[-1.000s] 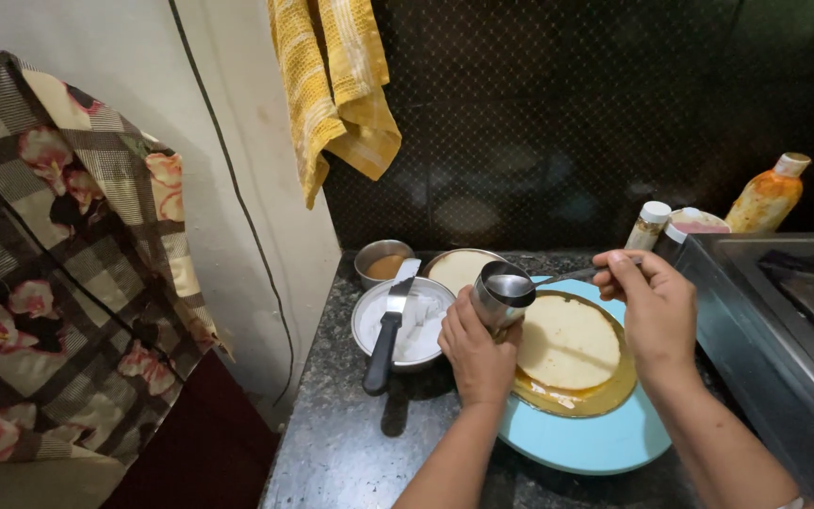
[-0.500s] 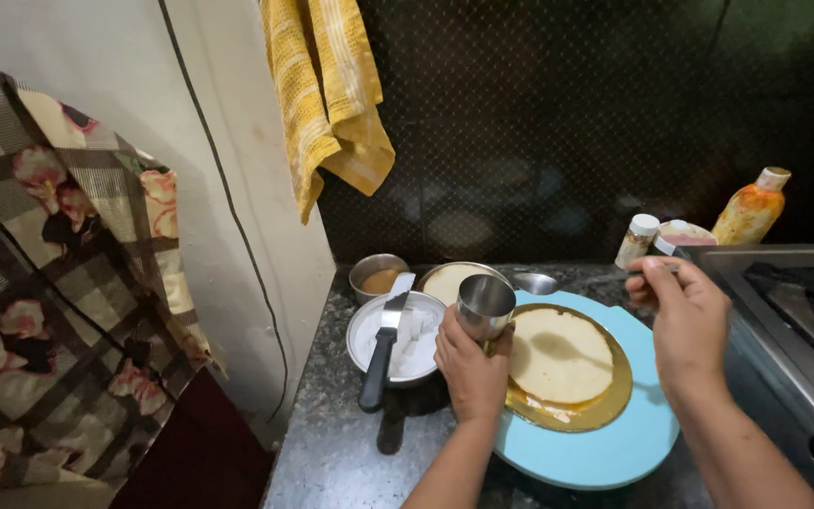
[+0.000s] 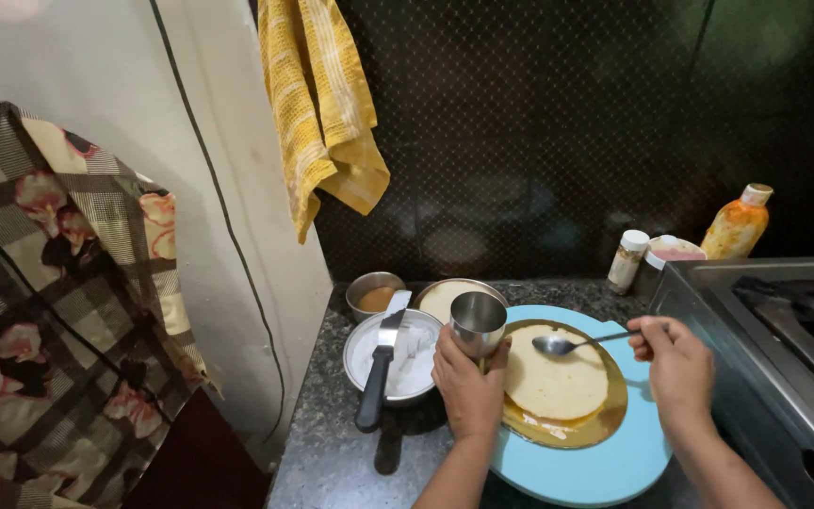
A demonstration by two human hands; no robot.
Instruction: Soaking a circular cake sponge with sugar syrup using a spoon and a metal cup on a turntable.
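Observation:
My left hand (image 3: 469, 388) grips a small steel cup (image 3: 478, 323), held upright at the left edge of a brown plate (image 3: 605, 424). A pale round flatbread (image 3: 558, 385) lies on that plate, which rests on a light blue round board (image 3: 605, 467). My right hand (image 3: 676, 363) pinches the handle of a steel spoon (image 3: 567, 344). The spoon's bowl hovers over the flatbread's upper left part, close to the cup.
A steel plate of white stuff (image 3: 412, 363) carries a black-handled knife (image 3: 381, 368). Behind it sit a small steel bowl of brown paste (image 3: 374, 294) and another bowl (image 3: 445, 294). A small jar (image 3: 627, 260), a lidded tub (image 3: 673, 253) and an orange bottle (image 3: 737, 221) stand at the back. A stove (image 3: 784, 358) is on the right; a yellow towel (image 3: 322, 104) hangs above.
My right hand has brought the spoon from the plate's far right edge leftwards, so its bowl now hangs over the flatbread near the cup. The left hand keeps the cup in place.

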